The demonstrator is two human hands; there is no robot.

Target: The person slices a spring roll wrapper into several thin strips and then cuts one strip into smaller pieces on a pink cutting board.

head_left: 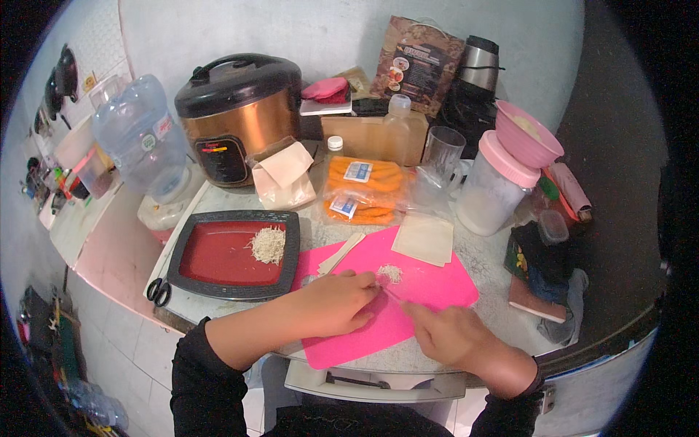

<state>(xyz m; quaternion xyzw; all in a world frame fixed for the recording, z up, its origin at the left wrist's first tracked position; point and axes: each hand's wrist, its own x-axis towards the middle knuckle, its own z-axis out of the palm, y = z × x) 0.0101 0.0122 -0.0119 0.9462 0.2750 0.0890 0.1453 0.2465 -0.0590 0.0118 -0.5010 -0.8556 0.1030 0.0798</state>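
A pink cutting mat (448,284) lies before me. My right hand (450,330) grips a knife (389,293), its blade pointing left towards the other hand's fingertips. My left hand (344,300) presses down on the mat with bent fingers; whatever lies under them is hidden. Just beyond the blade sits a small heap of thin pale shreds (390,273). Pale folded strips (341,254) rest behind my left hand. A stack of square pale sheets, like spring roll wrappers (423,238), overlaps the mat's far edge. On the left, a dark-rimmed red plate (215,251) carries a larger mound of shreds (268,244).
Black-handled scissors (159,292) lie at the table's left edge. Bagged orange sticks (363,188) are behind the mat. A rice cooker (240,120), glass mug (443,150) and lidded plastic jar (489,191) stand farther back. A pink bowl (527,134) tops the jar.
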